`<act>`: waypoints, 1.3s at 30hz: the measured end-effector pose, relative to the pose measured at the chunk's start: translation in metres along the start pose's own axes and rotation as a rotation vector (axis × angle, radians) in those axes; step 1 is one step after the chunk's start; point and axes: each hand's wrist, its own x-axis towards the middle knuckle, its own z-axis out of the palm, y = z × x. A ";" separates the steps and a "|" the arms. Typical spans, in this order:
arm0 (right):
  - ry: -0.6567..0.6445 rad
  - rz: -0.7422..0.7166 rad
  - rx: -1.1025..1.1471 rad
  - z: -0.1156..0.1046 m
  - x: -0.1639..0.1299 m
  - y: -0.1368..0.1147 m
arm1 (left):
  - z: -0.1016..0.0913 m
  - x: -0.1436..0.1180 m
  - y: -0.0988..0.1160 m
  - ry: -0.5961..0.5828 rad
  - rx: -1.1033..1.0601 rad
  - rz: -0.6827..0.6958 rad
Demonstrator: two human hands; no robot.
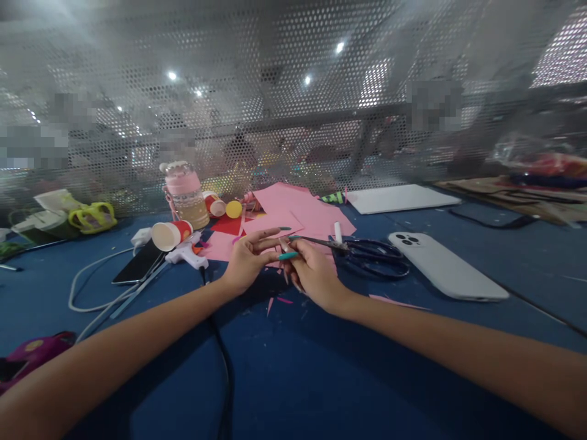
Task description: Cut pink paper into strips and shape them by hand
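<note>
My left hand (247,260) and my right hand (318,278) meet above the near edge of the pink paper sheets (316,214). Both have long nails, a teal one showing at the left thumb. The thumbs and fingertips come together in a pinch. Whatever lies between them is hidden or too small to make out. Just beyond my right hand lie large scissors (376,253) with dark blue handles, their blades pointing left behind its fingers. A small white stick (338,232) is near the scissors' pivot. Pink scraps (285,300) are scattered below my hands.
On the right lies a white phone (452,269). To the left are a white glue gun (187,252), a paper cup (170,235), a black phone (142,263) and a pink-lidded bottle (186,195). A black cable (222,354) runs toward me. A perforated metal screen (275,91) stands behind the table.
</note>
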 end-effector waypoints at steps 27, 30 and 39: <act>0.049 0.088 0.099 0.001 0.002 -0.003 | 0.004 0.003 -0.007 0.012 -0.208 -0.179; 0.039 0.087 0.087 0.001 0.002 -0.002 | 0.002 0.003 -0.009 -0.011 -0.222 -0.193; -0.032 0.138 0.192 -0.001 0.003 -0.003 | 0.003 0.001 -0.007 -0.096 -0.169 -0.118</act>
